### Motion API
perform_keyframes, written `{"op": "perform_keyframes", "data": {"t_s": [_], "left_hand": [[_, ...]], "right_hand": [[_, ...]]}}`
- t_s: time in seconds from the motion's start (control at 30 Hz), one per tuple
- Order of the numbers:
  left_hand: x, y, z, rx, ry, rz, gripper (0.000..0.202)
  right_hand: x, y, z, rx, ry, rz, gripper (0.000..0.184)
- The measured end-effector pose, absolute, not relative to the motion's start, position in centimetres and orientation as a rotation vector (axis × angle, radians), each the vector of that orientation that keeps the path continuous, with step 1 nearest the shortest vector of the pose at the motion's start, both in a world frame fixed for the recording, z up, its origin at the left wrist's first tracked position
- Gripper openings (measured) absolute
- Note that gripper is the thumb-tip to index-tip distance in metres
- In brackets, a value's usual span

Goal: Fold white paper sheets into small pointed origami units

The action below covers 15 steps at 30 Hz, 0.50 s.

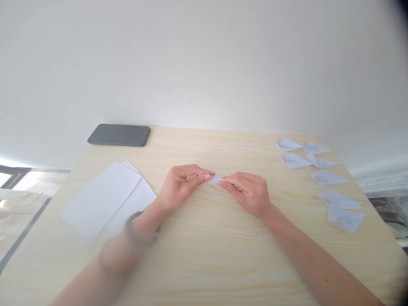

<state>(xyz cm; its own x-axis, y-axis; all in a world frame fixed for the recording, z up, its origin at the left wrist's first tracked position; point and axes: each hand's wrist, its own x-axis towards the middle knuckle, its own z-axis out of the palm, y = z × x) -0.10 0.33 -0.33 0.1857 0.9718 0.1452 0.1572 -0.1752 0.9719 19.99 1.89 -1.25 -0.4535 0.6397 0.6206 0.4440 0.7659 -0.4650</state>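
Note:
A small folded piece of white paper (216, 180) is held between my two hands over the middle of the table. My left hand (183, 185) pinches its left end between thumb and forefinger. At the right end, the thumb and forefinger of my right hand (250, 192) are closed on the same paper. Most of the piece is covered by my fingers, so its full shape is hidden. Sheets of white paper (102, 199) lie overlapping to the left of my left hand, partly behind my forearm.
Several folded white paper pieces (327, 177) lie along the right side of the light wooden table (204, 255). A dark phone (119, 135) rests flat at the back left. The white wall (204, 63) stands right behind the table's far edge.

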Motion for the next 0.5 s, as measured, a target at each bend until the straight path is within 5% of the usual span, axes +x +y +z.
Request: {"op": "perform_keyframes", "data": {"t_s": [0.23, 0.5], "left_hand": [[0.25, 0.16, -0.63, 1.439, 1.073, 0.951, 0.028], [0.11, 0.27, -0.44, 1.520, 1.112, 0.957, 0.016]], "right_hand": [[20.27, 1.67, -1.12, -0.866, -2.042, 0.418, 0.013], [20.36, 1.59, -1.33, -0.721, -2.240, 0.487, 0.015]]}}
